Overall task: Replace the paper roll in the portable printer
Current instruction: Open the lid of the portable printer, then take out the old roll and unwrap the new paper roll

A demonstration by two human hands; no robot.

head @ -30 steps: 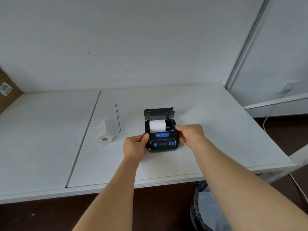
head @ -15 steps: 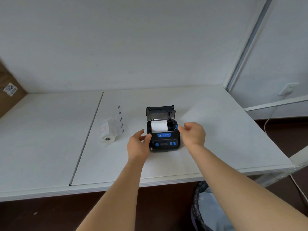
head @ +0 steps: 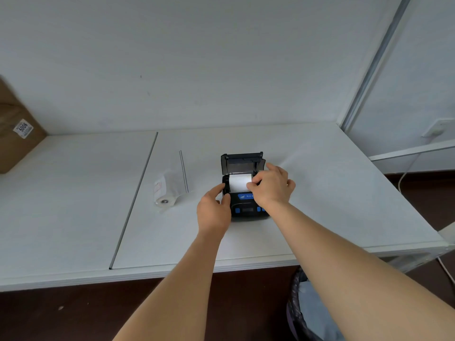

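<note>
Paper roll (head: 239,182) under right fingers (head: 253,183)

we read the number 9006 on a white sticker (head: 23,128) stuck to the brown cardboard box (head: 14,134) at the left edge of the table. the blue badge (head: 245,196) on the front of the printer (head: 242,188) carried white marks we could not make out, and the reddish print on the bagged paper roll (head: 163,190) was too faint to read.
</note>
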